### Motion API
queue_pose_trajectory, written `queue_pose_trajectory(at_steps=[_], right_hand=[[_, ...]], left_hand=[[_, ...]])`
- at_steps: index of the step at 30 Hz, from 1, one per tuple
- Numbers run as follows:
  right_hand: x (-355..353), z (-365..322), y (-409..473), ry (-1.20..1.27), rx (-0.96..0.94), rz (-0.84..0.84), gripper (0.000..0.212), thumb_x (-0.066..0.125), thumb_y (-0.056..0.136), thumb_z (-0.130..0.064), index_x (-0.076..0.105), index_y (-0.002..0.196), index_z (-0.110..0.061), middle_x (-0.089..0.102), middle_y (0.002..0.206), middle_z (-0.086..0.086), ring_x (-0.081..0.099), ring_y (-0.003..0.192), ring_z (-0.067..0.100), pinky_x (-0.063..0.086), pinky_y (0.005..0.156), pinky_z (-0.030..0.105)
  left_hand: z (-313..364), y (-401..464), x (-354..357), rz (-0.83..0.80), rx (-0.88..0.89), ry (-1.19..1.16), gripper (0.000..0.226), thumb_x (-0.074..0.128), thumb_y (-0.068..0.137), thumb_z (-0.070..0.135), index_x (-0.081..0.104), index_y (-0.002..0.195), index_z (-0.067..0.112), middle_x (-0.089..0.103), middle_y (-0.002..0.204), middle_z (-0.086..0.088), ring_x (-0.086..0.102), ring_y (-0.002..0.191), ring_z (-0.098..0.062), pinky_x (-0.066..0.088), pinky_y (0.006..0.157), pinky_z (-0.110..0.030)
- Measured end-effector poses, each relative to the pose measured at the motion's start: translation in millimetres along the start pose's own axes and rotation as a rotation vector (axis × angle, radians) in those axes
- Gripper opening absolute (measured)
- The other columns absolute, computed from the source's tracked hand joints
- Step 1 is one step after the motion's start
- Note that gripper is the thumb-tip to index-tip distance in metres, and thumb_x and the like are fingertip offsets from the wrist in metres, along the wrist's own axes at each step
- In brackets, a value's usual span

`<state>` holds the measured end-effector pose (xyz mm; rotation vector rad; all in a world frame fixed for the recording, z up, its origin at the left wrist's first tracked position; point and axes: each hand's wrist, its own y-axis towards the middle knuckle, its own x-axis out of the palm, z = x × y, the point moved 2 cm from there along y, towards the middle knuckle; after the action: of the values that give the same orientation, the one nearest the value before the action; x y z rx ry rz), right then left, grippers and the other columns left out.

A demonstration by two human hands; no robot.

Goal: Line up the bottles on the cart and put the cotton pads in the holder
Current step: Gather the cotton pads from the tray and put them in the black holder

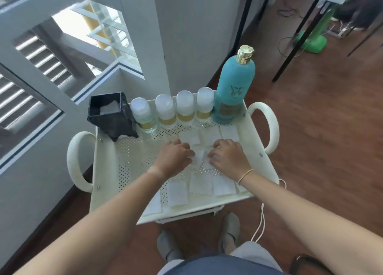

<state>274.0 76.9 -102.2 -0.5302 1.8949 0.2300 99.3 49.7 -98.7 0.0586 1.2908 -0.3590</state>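
Note:
Several small clear bottles point(183, 108) with white caps stand in a row along the far edge of the cream cart point(128, 156), with a tall teal bottle point(234, 88) at the row's right end. A black square holder point(109, 113) sits at the far left corner with something white inside. White cotton pads lie scattered on the perforated tray: some behind my hands point(209, 136), several near the front edge point(201, 183). My left hand point(176, 156) and my right hand point(228, 154) rest palm down on pads point(200, 157) in the middle, fingers curled onto them.
The cart has looped handles on the left point(75, 162) and right point(269, 125). A white wall and window frame stand to the left and behind. Wooden floor lies to the right, with black table legs point(298, 36) and a green fan base point(313, 42) farther off.

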Motion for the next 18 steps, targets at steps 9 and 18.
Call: queue_pose_trajectory(at_steps=[9, 18], right_hand=[[-1.3, 7.9, -4.6, 0.041, 0.001, 0.064, 0.008, 0.073, 0.071, -0.024, 0.071, 0.070, -0.017, 0.065, 0.091, 0.006, 0.056, 0.088, 0.030, 0.039, 0.081, 0.040], [-41.7, 16.9, 29.0, 0.042, -0.047, 0.183, 0.008, 0.072, 0.073, -0.026, 0.072, 0.076, -0.019, 0.064, 0.091, 0.007, 0.053, 0.087, 0.029, 0.038, 0.077, 0.038]], left_hand=[[5.7, -5.3, 3.1, 0.153, -0.128, -0.062, 0.018, 0.057, 0.085, 0.027, 0.072, 0.084, 0.018, 0.072, 0.085, 0.003, 0.051, 0.082, -0.022, 0.041, 0.072, -0.033], [-2.2, 11.3, -29.5, 0.355, -0.296, -0.198, 0.015, 0.064, 0.081, 0.026, 0.074, 0.083, 0.015, 0.073, 0.084, -0.003, 0.055, 0.082, -0.026, 0.044, 0.073, -0.035]])
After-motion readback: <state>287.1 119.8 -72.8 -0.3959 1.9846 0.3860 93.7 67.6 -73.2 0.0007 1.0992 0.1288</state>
